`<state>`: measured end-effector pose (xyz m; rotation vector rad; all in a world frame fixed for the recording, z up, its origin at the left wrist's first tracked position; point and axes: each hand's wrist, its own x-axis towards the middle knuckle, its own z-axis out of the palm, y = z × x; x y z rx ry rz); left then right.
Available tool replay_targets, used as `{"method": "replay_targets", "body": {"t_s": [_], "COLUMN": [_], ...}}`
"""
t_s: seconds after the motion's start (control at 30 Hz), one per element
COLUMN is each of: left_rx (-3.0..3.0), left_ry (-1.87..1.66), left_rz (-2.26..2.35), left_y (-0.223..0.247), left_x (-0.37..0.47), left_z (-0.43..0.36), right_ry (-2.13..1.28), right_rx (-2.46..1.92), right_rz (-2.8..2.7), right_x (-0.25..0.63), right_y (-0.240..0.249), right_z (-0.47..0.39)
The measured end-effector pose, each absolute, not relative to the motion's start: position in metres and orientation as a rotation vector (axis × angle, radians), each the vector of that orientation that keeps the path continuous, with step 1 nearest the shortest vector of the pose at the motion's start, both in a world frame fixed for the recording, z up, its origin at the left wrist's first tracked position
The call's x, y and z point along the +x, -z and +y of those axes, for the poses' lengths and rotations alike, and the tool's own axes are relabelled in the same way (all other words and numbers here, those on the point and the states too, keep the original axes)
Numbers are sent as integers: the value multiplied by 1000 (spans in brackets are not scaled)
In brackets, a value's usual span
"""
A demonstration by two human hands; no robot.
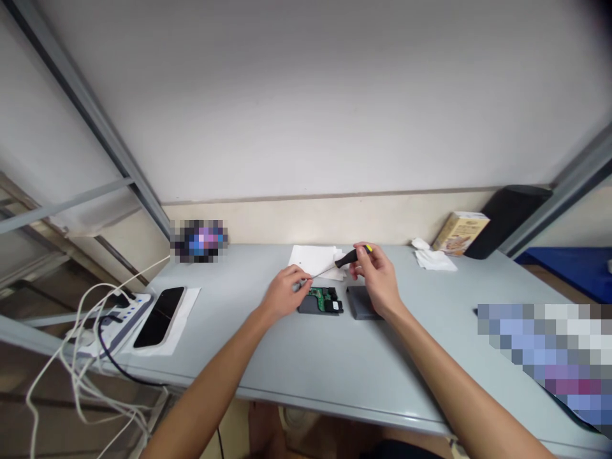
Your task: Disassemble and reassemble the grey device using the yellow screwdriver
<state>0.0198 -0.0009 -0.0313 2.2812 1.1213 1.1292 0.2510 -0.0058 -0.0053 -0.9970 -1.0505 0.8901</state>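
Right hand (377, 278) grips a screwdriver (347, 257); left hand (285, 293) apparently pinches its tip.
Circuit board (322, 298) lies right of the left hand (the nearer), long axis side-to-side.

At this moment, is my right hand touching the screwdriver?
Touching. The head view shows the right hand holding the screwdriver by its black handle, near the yellow end.
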Motion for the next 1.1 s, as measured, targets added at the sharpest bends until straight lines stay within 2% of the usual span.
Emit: {"method": "replay_targets", "body": {"t_s": [1.1], "left_rx": [2254], "left_ry": [-1152], "left_rz": [1077], "left_y": [43], "left_x": [20], "left_z": [5], "right_ry": [-988], "right_rx": [-882], "right_rz": [-1007], "right_x": [250], "right_y": [8], "right_z": [-4]}}
